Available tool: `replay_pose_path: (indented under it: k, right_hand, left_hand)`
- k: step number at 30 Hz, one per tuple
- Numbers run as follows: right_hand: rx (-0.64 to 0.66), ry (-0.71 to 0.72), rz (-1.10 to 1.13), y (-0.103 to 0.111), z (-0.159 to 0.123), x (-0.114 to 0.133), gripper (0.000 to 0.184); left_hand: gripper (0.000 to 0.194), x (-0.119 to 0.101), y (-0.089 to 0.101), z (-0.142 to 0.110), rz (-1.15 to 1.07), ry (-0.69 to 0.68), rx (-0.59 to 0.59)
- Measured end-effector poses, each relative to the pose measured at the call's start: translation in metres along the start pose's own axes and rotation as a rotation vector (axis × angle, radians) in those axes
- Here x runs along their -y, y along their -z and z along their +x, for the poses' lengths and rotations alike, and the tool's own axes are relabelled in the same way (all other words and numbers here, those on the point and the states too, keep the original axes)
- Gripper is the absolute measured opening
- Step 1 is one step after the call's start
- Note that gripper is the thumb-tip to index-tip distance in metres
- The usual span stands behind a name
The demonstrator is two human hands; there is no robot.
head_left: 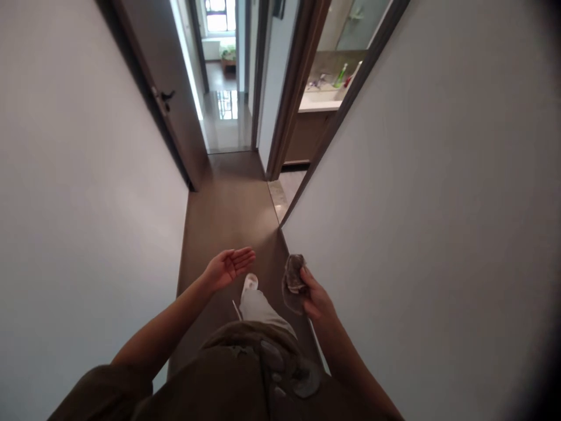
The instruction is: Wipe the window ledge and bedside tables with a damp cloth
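Observation:
My left hand [227, 269] is held out in front of me with the palm up and the fingers stretched; nothing lies in it. On the other side, my right hand [318, 297] grips a crumpled grey-brown cloth [293, 280] between thumb and fingers. A loose part of the cloth hangs below the hand. Both hands are in the air above the hallway floor [228, 210], apart from each other. Between and below them show a light trouser leg and a white shoe [250, 282].
White walls stand close on both sides. A dark door [164, 76] with a black handle stands open at the left. At the right, a doorway shows a washbasin counter [319, 105] with a green bottle [340, 76]. Straight ahead, a bright room has a window [220, 14].

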State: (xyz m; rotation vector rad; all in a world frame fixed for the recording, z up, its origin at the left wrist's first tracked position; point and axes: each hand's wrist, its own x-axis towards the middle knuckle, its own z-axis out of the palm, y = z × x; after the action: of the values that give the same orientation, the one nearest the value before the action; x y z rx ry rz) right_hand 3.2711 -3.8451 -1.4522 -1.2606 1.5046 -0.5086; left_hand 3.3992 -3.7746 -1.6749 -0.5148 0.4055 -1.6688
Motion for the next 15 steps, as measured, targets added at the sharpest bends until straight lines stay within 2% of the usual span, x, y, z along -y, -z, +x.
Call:
replay_pose_path:
  k: [2, 5, 8, 12, 14, 15]
  right_hand:
    - [-0.070, 0.050, 0.060, -0.008, 0.069, 0.032, 0.033]
    - [-0.054, 0.054, 0.101, -0.035, 0.186, 0.076, 0.033]
    - [0.061, 0.030, 0.063, -0.094, 0.297, 0.120, 0.027]
    - [0.231, 0.030, 0.080, -0.189, 0.410, 0.188, 0.027]
    - [0.285, 0.055, 0.099, -0.221, 0.460, 0.226, 0.030]
    - [0.295, 0.079, 0.105, -0.230, 0.484, 0.245, 0.031]
  left_hand:
    - [0.044, -0.050, -0.015, 0.065, 0.062, 0.055, 0.095]
    - [0.041, -0.116, -0.024, 0.149, 0.051, 0.054, 0.091]
    - [0.042, -0.180, -0.024, 0.215, -0.029, -0.025, 0.004]
    - [0.047, -0.271, -0.021, 0.299, -0.054, -0.092, -0.087]
    - [0.046, -0.315, -0.023, 0.357, -0.033, -0.088, -0.079]
    - [0.045, -0.336, -0.027, 0.392, -0.016, -0.073, -0.058]
